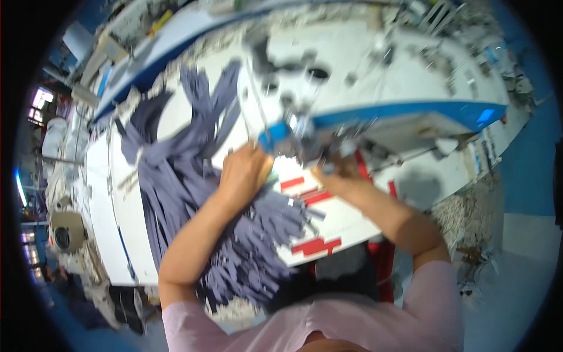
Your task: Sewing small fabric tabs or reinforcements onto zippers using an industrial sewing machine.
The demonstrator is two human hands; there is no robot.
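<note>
Grey strips [185, 167]; partly past tbl edge [352, 239]

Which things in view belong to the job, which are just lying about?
Apparently in use:
- left hand
- right hand
- blue-and-white sewing machine
- purple-grey strips

Probably lying about:
- pale scraps at right
- brown boxy item, far left

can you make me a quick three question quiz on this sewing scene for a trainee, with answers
1. Which hand is nearer the long grey-purple fabric strips? (a) left (b) right
2. True or false: a blue band runs along the sewing machine.
3. Fill in: the red patches lie on a ____ work surface.

Key:
1. a, the left hand
2. True
3. white
</note>
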